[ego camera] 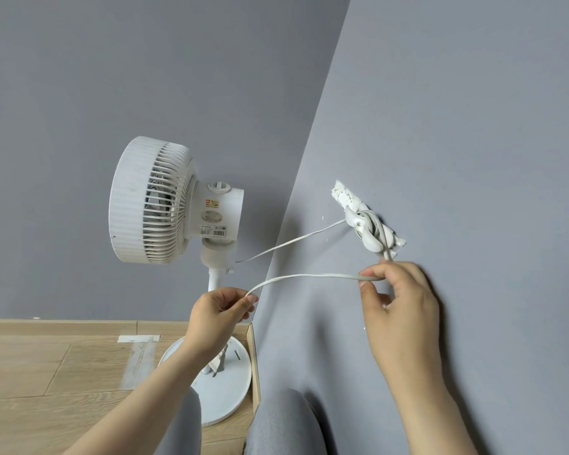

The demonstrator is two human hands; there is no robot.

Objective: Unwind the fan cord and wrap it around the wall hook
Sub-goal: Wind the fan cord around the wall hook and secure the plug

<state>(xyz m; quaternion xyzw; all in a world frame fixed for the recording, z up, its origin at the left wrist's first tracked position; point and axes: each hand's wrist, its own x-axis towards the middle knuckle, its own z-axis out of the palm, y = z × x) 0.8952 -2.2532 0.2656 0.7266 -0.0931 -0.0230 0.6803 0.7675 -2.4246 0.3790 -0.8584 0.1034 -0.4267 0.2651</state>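
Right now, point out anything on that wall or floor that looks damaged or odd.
The wall hook sits on a ragged white strip of crumbling adhesive or plaster, askew on the grey wall, with the cord bunched around it. On the floor, a pale tape-like patch mars the wood near the fan.

Soft, even daylight fills a sharp frame, faint shadows on the grey wall (473, 110), wide-angle bending its corner line.

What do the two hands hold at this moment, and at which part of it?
Both hold the white fan cord. The right hand pinches it just below the coils on the wall hook; the left hand pinches it farther along the free length.
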